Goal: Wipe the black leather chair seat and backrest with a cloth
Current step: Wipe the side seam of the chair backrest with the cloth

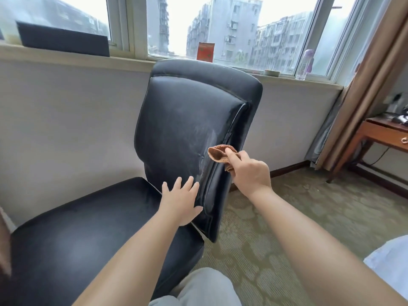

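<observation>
Brown cloth being pinched by R hand against backrest edge; L hand, fingers spread, pressing flat on backrest.

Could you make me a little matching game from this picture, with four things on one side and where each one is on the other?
Things:
1. cloth
2. left hand
3. red box
4. bottle

Places:
A. flat on the lower backrest
B. windowsill, far right by the curtain
C. in the right hand's grip
D. windowsill, behind the chair top

Pairs: 1-C, 2-A, 3-D, 4-B
</observation>
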Action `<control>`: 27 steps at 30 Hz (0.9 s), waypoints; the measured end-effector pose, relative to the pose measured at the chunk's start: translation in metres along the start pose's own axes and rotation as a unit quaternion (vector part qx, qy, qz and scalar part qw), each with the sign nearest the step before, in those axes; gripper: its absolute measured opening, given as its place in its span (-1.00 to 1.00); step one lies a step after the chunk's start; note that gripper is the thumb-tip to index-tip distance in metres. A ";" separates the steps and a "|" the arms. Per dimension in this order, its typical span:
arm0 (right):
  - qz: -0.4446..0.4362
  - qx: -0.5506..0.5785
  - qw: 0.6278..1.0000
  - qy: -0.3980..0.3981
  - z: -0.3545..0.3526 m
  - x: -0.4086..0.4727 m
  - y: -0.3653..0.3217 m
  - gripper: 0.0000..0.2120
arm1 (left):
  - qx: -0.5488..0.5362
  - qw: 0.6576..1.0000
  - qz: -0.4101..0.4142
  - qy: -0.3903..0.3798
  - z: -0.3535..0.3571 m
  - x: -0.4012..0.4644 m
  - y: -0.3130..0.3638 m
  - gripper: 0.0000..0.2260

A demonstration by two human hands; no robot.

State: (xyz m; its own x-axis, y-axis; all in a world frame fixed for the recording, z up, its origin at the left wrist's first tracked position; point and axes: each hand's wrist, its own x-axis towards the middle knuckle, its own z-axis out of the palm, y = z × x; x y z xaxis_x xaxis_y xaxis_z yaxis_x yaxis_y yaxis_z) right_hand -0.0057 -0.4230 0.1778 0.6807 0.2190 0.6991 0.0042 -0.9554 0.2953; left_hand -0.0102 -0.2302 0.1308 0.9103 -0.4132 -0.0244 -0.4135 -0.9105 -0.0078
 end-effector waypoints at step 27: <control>-0.011 -0.034 0.993 0.115 -0.015 0.091 0.025 -0.50 | -0.142 0.984 -0.009 0.104 -0.074 0.079 0.019 -0.68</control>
State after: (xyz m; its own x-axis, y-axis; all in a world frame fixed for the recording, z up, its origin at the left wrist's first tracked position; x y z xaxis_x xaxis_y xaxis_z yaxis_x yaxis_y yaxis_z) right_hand 0.0458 -0.4240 0.2583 0.4951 0.2874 0.8199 -0.0376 -0.9357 0.3507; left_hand 0.0553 -0.2810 0.2024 0.9137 -0.3649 0.1789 -0.4024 -0.8736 0.2738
